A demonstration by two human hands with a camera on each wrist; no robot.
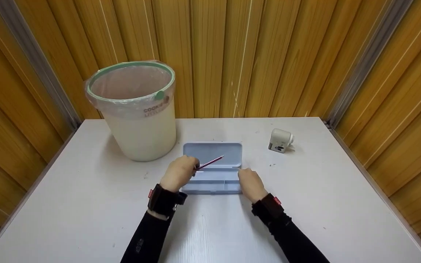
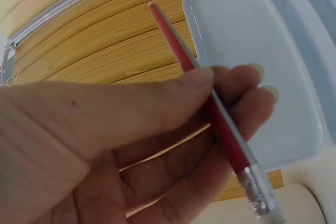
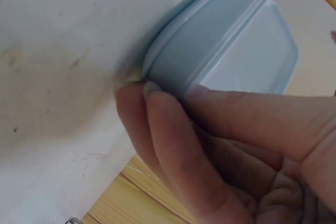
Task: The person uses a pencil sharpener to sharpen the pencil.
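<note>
A red-and-silver pencil [image 2: 231, 137] is pinched between the thumb and fingers of my left hand [image 1: 180, 172]. Its eraser end, with a metal band, points down in the left wrist view, while the tip slants up to the right in the head view. Below it on the table lies a light blue pencil case [image 1: 203, 187], its lid [image 1: 210, 151] swung back flat behind the base. Dividers split the base into compartments. At the case's right end, my right hand [image 1: 251, 183] grips the side, thumb at the rim and fingertips against the outer wall [image 3: 184, 51].
A tall cream bin [image 1: 144, 135] with a green rim and a clear plastic liner stands back left. To the back right sits a small off-white boxy object [image 1: 280, 140] with a knob on its side. Wood-look panels [image 1: 210, 58] enclose the white table [image 1: 342, 212].
</note>
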